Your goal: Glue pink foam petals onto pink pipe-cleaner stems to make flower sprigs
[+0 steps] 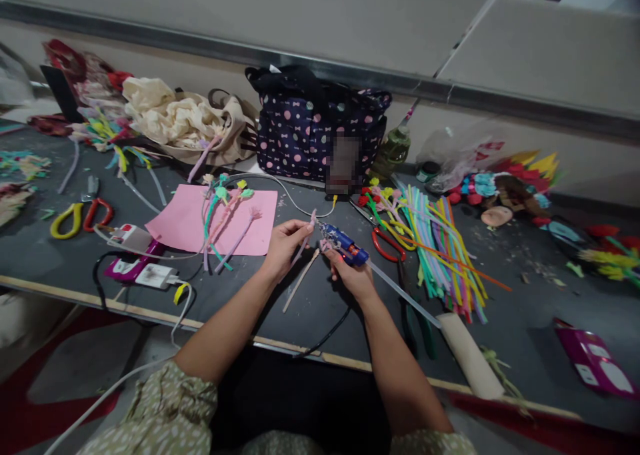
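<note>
Right hand [350,271]: fingers closed around a blue glue gun [345,243], nozzle aimed left, over the desk [310,308] near its front edge.
Left hand [283,241]: fingertips pinched on a pale pink pipe-cleaner stem [306,231], its tip just beside the nozzle.
Thin wooden stick [300,281]: flat on the desk below both hands.
Pink paper sheet [190,225]: left of the hands, carrying finished stems.
Bundle of coloured pipe cleaners [440,248]: right of the hands.
Spotted bag [310,131]: at the back edge.

Head view, down over table [60,261]
</note>
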